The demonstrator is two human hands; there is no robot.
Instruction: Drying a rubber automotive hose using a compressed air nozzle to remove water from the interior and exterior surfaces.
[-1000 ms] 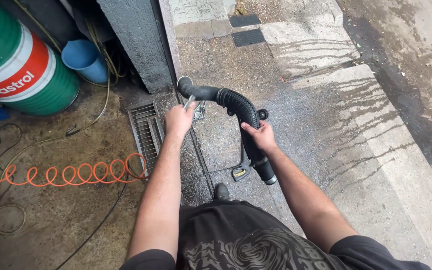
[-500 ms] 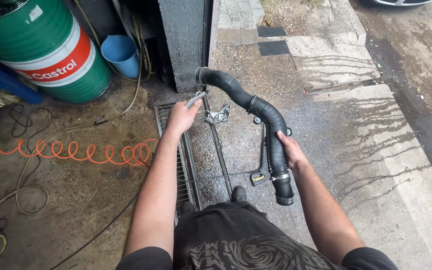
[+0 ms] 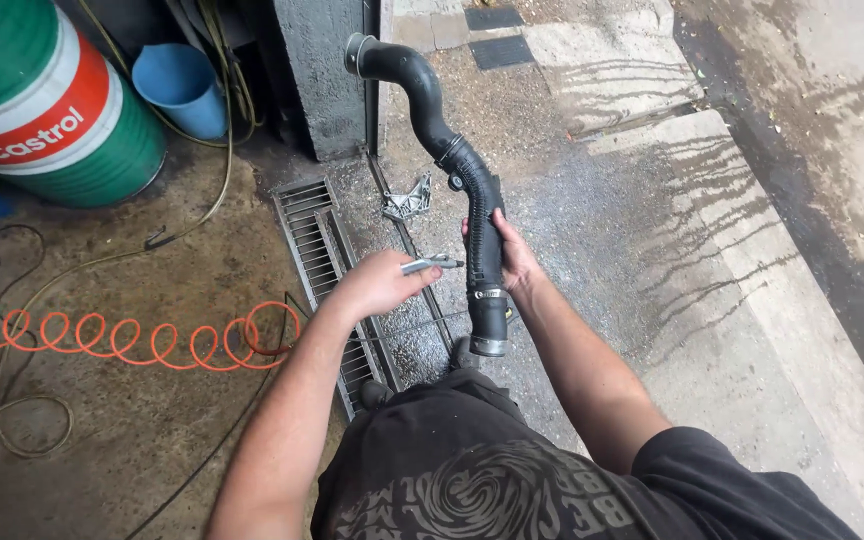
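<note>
While the right hand [image 3: 512, 262] grips the black hose [image 3: 472, 190], the left hand [image 3: 377, 283] pinches a metal tool [image 3: 432, 264] beside it, apparently mid-inspection; steady aim needed next.

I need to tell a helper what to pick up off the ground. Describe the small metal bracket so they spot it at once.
Start at the grey pillar, then drop to the floor grate below it. Just right of the grate lies the bracket, a small, pale, angular metal piece, unlike the long black hose above it.

Stained concrete floor under me, slotted drain grate [image 3: 322, 270] at my feet, wet paving [image 3: 672, 200] on my right, grey pillar [image 3: 322, 70] ahead, green-and-red drum [image 3: 42, 110], blue bucket [image 3: 180, 85], orange coiled hose [image 3: 122, 340].
</note>
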